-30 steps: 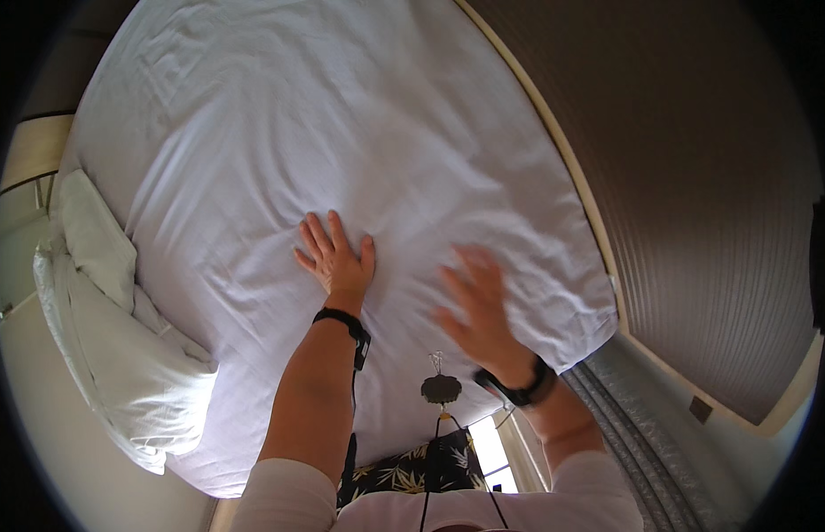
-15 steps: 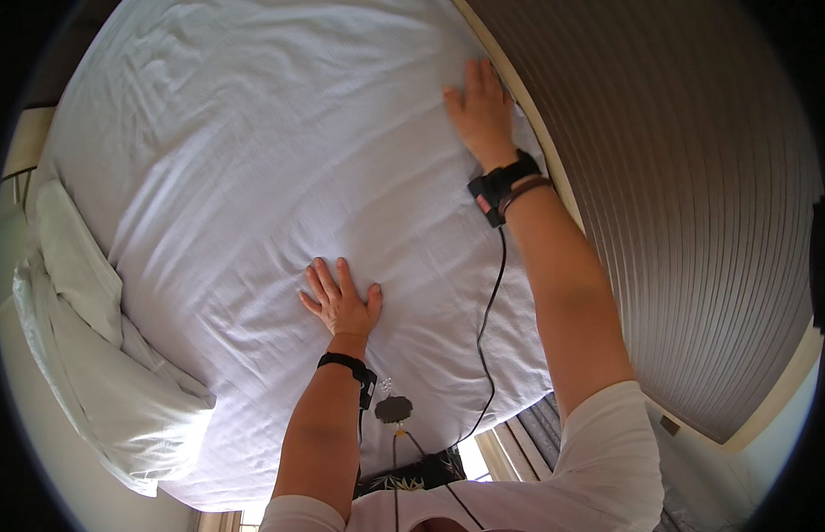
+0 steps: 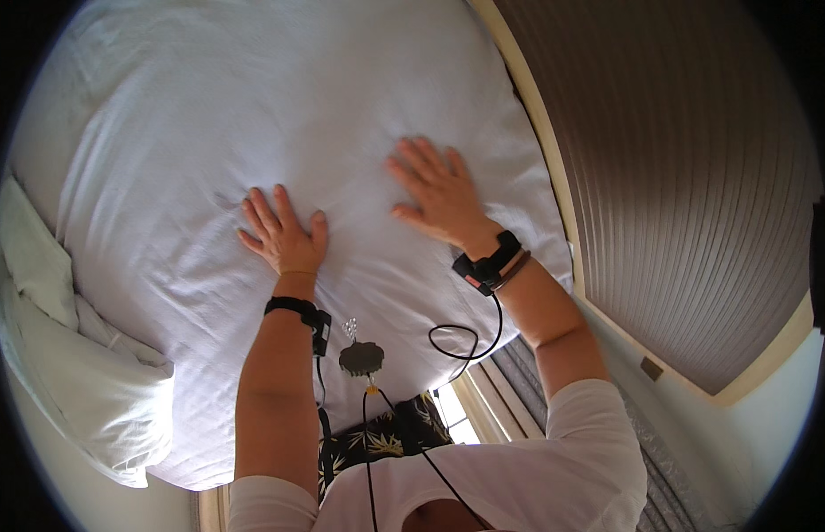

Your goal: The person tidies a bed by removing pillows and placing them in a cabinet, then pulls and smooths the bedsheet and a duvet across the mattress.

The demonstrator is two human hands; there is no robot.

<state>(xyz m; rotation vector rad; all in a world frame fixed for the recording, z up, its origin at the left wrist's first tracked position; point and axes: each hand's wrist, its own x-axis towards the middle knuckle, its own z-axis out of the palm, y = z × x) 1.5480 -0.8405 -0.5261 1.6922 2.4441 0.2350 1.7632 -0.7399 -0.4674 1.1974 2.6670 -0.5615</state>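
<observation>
A white, lightly wrinkled sheet [image 3: 200, 133] covers the bed. My left hand [image 3: 284, 238] lies on it with the fingers spread, left of the middle. Farther right and a bit farther away, my right hand [image 3: 437, 193] is over the sheet, fingers stretched out and slightly blurred. Whether its palm presses down on the cloth is hard to tell. Neither hand holds anything. Small creases in the sheet show beside my left fingertips.
White pillows [image 3: 84, 381] are piled at the bed's left side. A brown ribbed panel [image 3: 679, 177] with a pale wooden frame borders the bed on the right. A thin black cable [image 3: 470, 346] loops from my right wrist strap. Grey curtains [image 3: 519, 363] hang near the lower right.
My right hand has come back from the bed's right edge toward the middle. My left hand has moved left and farther onto the sheet. The whole view has shifted slightly.
</observation>
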